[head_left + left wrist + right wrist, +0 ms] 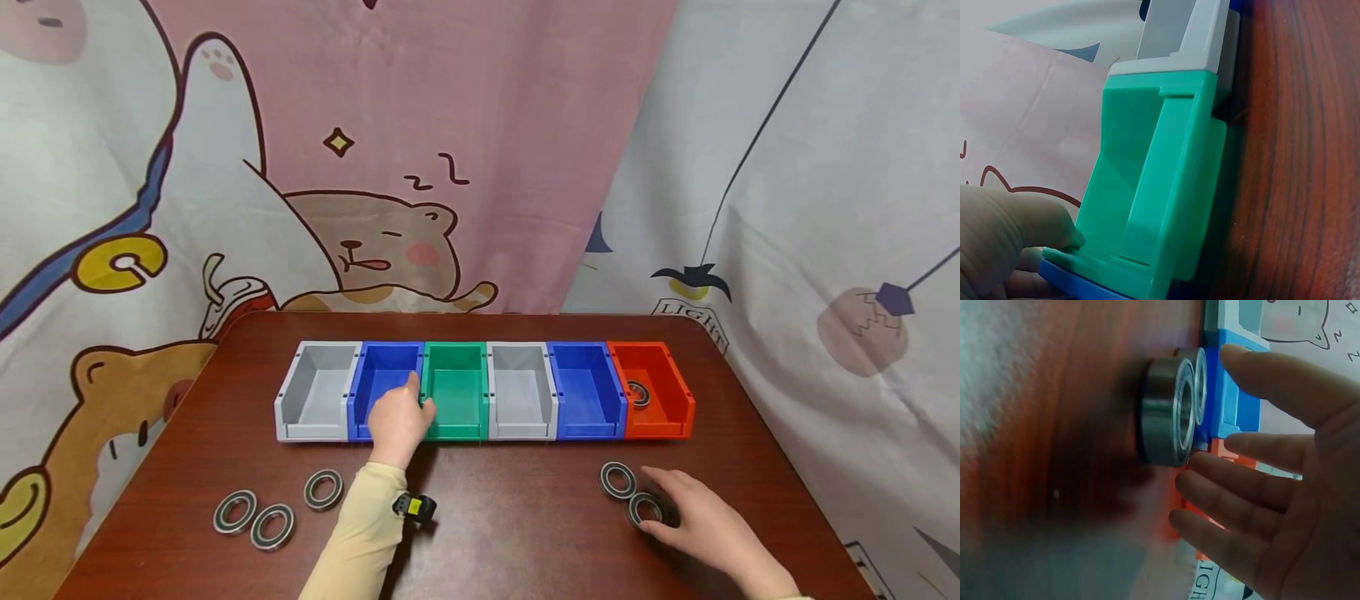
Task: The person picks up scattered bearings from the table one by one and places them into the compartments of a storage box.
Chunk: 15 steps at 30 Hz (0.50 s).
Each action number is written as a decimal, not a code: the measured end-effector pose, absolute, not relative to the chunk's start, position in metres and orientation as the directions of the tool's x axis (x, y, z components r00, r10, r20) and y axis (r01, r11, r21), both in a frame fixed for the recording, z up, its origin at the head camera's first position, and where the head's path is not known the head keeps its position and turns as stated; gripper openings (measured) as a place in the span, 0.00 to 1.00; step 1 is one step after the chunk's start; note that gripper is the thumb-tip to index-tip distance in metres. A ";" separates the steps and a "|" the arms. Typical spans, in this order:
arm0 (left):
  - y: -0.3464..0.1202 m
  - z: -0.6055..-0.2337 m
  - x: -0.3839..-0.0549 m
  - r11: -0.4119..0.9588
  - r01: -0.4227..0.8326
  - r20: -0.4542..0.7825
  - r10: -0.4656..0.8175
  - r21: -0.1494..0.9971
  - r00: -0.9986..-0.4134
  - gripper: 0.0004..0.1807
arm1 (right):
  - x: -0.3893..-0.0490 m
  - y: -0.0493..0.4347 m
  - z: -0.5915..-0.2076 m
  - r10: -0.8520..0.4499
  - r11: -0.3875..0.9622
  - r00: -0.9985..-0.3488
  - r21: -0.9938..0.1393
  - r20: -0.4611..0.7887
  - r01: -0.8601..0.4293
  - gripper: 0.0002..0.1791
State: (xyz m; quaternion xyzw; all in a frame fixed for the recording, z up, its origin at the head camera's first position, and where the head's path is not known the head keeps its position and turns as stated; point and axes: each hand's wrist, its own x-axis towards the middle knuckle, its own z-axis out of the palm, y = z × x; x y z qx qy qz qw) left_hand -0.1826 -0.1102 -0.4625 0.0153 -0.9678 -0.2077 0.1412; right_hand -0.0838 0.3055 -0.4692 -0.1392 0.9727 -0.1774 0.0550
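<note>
My left hand (397, 419) is at the wall between a blue bin (389, 360) and the green bin (1175, 144). Its thumb lies over the green side, the other fingers on the blue side, partly hidden; together they grip that wall. On the right, two ball bearings lie side by side on the table, the farther bearing (617, 481) and the nearer bearing (1166, 412). Around the nearer one my right hand (699, 518) spreads, thumb and fingers apart, fingertips right by its rim. Another bearing (638, 394) leans on the red bin's left wall.
The bins stand in one row, with a grey bin (327, 383) at the left end and the red bin (663, 421) at the right. Three more bearings, one of them a single bearing (323, 490), lie front left. A printed curtain (540, 167) hangs behind the table (495, 533).
</note>
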 end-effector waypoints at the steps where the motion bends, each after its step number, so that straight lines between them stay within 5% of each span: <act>1: -0.110 -0.463 -0.183 0.913 0.029 0.268 -0.089 0.407 -0.959 0.28 | -0.084 0.305 -0.470 -0.288 0.898 -0.955 -0.366 -0.074 -0.243 0.40; 15: -0.111 -0.465 -0.183 0.914 0.043 0.292 -0.084 0.404 -0.953 0.28 | -0.082 0.293 -0.477 -0.226 0.939 -0.968 -0.291 -0.111 -0.186 0.39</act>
